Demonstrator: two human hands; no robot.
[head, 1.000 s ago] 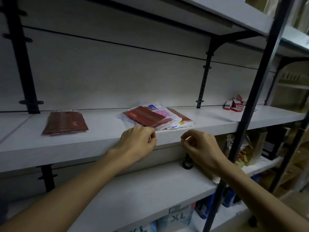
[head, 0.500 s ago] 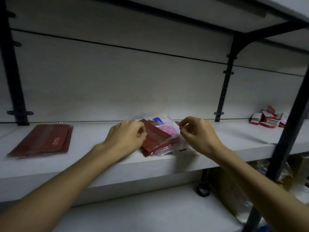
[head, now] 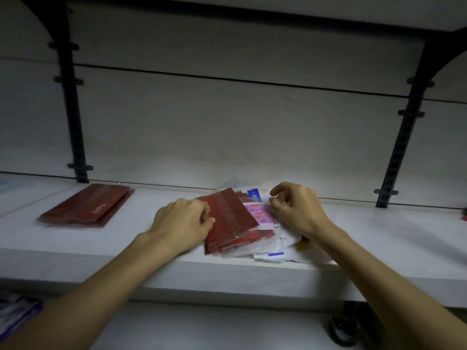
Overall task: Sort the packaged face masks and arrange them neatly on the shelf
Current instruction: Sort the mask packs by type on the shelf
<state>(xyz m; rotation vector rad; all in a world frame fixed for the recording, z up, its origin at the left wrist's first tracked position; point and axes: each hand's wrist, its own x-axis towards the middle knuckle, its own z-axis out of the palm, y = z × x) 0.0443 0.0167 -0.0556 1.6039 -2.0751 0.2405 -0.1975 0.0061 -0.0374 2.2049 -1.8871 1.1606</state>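
Head view, dim light: white shelf [head: 379, 238] with a mixed pile of packaged face masks [head: 252, 223] near its front edge, centre frame. Top of the pile is a dark red mask pack [head: 228, 215], lying flat and angled, with more red packs under it; a pink patterned pack [head: 260, 214] lies just right of it, a white pack with a blue label [head: 254, 195] behind, and white packs with a blue strip [head: 275, 254] stick out at the front right, reaching the shelf edge. Left hand [head: 183, 223] sits at the left edge of the top red pack, fingers curled, fingertips touching the pack; whether it actually pinches the edge, cannot tell. Right hand [head: 295, 210] is over the right side of the pile, fingers curled in, thumb and forefinger close together above the pink pack; whether it is touching or holding a wrapper is not clear. Separate neat stack of dark red mask packs [head: 88, 205] lies flat well to the left on the same shelf, apart from both hands. Black slotted uprights [head: 74, 127] run up the back panel left and right. Lower shelf [head: 214, 324] below, blurred blue-white packaging [head: 15, 314] at bottom left.
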